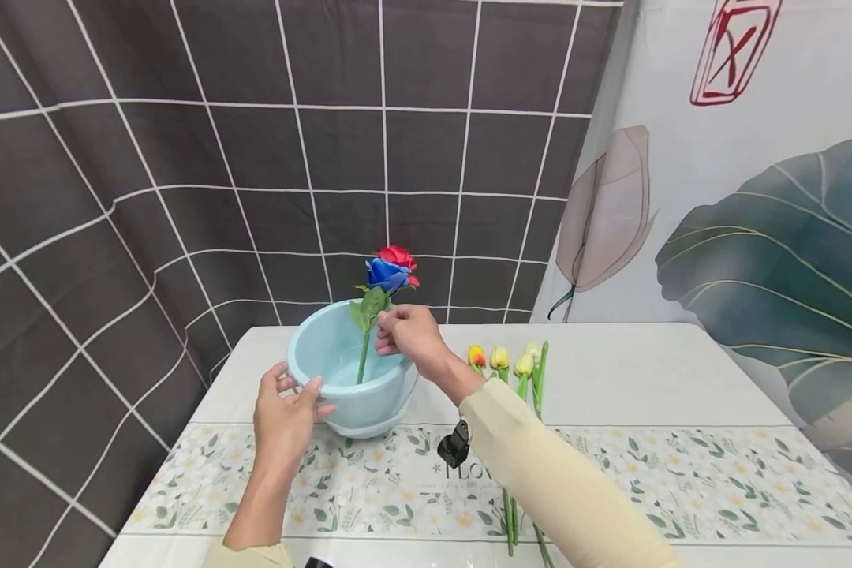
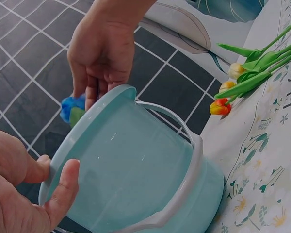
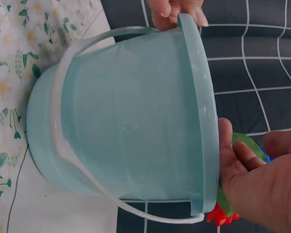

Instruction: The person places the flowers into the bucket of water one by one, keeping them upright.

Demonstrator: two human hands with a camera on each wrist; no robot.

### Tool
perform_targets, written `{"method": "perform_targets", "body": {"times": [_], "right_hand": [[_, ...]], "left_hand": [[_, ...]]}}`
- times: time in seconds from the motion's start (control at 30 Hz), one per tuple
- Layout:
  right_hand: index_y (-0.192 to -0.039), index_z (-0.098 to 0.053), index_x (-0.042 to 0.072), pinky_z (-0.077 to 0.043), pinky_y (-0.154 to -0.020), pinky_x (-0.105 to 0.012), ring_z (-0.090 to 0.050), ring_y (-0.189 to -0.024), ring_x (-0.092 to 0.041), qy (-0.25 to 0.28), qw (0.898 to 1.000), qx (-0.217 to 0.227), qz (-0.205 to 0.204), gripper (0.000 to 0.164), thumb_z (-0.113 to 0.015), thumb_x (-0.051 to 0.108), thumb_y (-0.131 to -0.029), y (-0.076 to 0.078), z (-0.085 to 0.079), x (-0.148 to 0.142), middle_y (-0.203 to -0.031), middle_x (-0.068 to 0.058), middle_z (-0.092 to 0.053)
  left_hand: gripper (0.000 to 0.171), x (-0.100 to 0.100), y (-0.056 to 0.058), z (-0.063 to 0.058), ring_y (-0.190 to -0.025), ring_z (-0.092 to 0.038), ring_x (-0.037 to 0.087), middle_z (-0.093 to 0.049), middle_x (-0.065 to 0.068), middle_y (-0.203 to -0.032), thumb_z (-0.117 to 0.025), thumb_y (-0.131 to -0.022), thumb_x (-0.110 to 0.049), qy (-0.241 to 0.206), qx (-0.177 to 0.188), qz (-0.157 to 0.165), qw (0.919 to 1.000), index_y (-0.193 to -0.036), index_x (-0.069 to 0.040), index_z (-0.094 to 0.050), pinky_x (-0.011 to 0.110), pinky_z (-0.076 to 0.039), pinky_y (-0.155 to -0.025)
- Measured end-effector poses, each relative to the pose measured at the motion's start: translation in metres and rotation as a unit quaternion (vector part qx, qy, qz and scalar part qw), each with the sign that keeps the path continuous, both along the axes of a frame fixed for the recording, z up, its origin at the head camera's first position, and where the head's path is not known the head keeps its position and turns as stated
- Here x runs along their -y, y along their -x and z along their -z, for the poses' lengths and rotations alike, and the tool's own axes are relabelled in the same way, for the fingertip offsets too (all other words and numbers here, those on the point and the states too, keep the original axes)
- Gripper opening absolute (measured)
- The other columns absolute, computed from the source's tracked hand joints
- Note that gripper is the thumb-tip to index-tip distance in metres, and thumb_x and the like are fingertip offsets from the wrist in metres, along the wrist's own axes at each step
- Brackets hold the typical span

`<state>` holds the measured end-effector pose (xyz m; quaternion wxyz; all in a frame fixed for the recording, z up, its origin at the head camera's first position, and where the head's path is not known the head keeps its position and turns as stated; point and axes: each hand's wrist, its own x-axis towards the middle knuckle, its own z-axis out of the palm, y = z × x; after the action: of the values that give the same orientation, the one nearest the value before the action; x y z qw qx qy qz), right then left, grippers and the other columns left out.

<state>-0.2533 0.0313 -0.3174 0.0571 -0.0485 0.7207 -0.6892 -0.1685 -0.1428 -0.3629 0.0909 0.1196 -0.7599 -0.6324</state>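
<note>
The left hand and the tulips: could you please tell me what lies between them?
In the head view, the light-blue bucket and the right wrist lie between the left hand and the tulips.

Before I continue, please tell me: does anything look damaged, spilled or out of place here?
No spill or damage shows at the bucket, blue rose or tulips. Only the dark backdrop looks odd: its white grid lines bend and kink at the head view's left, so it probably hangs creased.

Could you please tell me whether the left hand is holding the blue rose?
No, the left hand grips the rim of the bucket, apart from the blue rose.
</note>
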Motion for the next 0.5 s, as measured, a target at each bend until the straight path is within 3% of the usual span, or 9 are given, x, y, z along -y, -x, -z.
{"method": "perform_targets", "body": {"times": [0.23, 0.5], "right_hand": [[-0.105, -0.057, -0.013, -0.062, -0.067, -0.034, -0.065, -0.066, -0.018, 0.059, 0.998, 0.003, 0.001, 0.035, -0.046, 0.021, -0.103, 0.0, 0.002, -0.022, -0.087, -0.018, -0.061], [-0.113, -0.056, -0.008, -0.062, -0.062, -0.033, -0.069, -0.078, -0.023, 0.067, 0.997, -0.005, 0.039, 0.041, -0.047, 0.031, -0.103, -0.009, 0.003, -0.073, -0.102, -0.022, -0.063]], "left_hand": [[0.064, 0.0, 0.0, 0.002, -0.082, -0.069, 0.015, -0.037, 0.021, -0.135, -0.051, -0.101, -0.016, -0.001, 0.003, 0.0, 1.0, -0.152, -0.007, -0.015, 0.02, -0.058, -0.077], [0.066, 0.001, 0.0, 0.001, -0.084, -0.069, 0.018, -0.037, 0.02, -0.134, -0.052, -0.101, -0.02, 0.015, 0.005, -0.003, 0.9999, -0.153, -0.008, -0.014, 0.02, -0.058, -0.077]]}}
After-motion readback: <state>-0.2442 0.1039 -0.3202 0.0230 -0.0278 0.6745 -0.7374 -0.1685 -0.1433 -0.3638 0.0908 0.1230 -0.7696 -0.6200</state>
